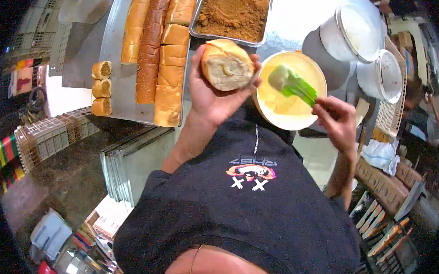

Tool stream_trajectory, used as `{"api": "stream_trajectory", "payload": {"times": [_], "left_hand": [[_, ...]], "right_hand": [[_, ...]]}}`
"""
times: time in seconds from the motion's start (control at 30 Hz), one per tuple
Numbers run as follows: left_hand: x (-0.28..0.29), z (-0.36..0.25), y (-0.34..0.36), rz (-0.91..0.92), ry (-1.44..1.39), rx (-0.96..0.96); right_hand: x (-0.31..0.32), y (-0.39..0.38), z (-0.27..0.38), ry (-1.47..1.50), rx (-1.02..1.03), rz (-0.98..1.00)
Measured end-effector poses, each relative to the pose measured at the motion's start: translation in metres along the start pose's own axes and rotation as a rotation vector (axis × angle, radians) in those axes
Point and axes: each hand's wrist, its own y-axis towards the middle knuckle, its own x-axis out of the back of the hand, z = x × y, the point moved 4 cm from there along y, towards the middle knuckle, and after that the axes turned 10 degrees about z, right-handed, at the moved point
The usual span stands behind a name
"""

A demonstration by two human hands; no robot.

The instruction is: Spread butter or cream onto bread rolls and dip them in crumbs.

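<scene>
A bread roll [226, 68] with a pale, torn-looking face rests in my left hand [207, 94], whose fingers wrap round it. My right hand [337, 118] grips the end of a green spatula [296, 84] with a whitish smear on its blade. The blade is over a round tub [323, 83] of pale yellow cream [285, 106], just right of the roll; whether it touches the cream I cannot tell. Beyond my left hand is a metal pan [229, 38] of brown crumbly powder [231, 11].
On the left, a metal tray [125, 90] carries long rows of joined bread [170, 85] and several small rolls [102, 87]. Two white buckets [351, 35] stand at the right of the steel table [297, 22]. Stacked metal sheets [120, 174] stand below the tray.
</scene>
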Motion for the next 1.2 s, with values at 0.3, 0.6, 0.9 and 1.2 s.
{"api": "stream_trajectory", "payload": {"times": [0.3,0.6,0.9,1.2], "left_hand": [[-0.061,0.030,0.024,0.008,0.025,0.068],[-0.052,0.028,0.009,-0.001,0.128,-0.034],[0.022,-0.073,-0.016,-0.347,1.040,-0.407],[0.142,-0.106,0.042,-0.099,3.137,0.070]], "right_hand": [[-0.054,0.020,0.022,-0.617,0.707,-0.504],[-0.058,0.032,0.033,-0.648,0.892,-0.516],[-0.042,0.039,-0.001,-0.506,0.504,-0.688],[-0.021,0.024,0.008,-0.591,0.459,-0.659]]}}
